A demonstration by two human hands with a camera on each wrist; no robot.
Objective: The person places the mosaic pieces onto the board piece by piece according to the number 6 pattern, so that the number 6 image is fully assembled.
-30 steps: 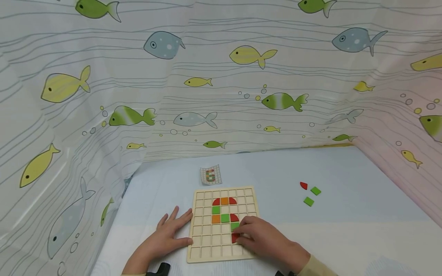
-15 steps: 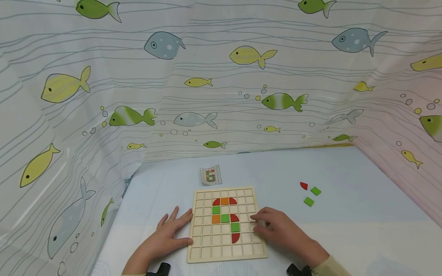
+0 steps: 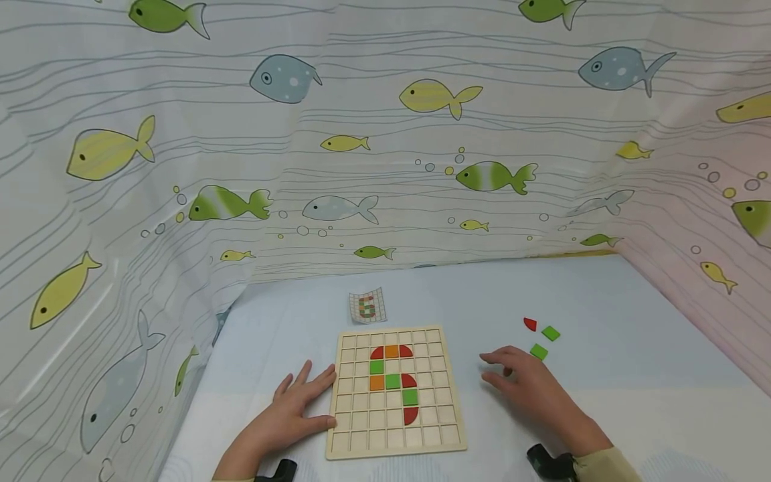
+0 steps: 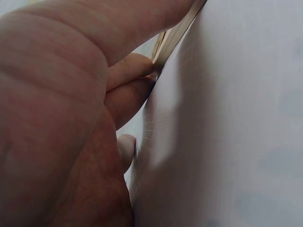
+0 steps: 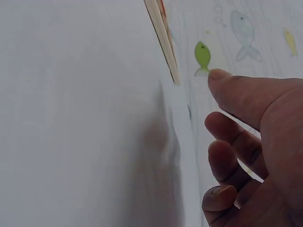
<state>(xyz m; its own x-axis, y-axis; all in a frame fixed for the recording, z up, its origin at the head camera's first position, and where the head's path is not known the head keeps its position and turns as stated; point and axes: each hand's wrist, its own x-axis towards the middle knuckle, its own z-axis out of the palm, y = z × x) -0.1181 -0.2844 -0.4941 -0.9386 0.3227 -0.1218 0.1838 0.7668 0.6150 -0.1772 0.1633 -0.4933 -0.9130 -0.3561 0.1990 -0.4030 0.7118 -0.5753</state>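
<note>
A wooden grid board (image 3: 367,442) lies on the table, with several red, orange and green tiles set in its squares. The left hand (image 3: 295,408) rests on the table with spread fingers; thumb and fingertips touch the board's left edge, as the left wrist view also shows. To the right of the board, the right hand (image 3: 530,388) is above the table, its fingers loosely bent and nothing between them. Just beyond it lie a red quarter-round tile (image 3: 530,324), a green square tile (image 3: 551,333) and another green tile (image 3: 539,351), the last partly behind the hand.
Behind the board lies a small pattern card (image 3: 367,306) printed with a coloured grid figure. A fish-patterned curtain (image 3: 385,174) surrounds the back and sides of the table (image 3: 289,314). Each wrist carries a black camera mount (image 3: 549,462).
The right hand has let go at the red tile in the lower part of the board and moved right, off the board, towards the loose tiles. The left hand has stayed in place.
</note>
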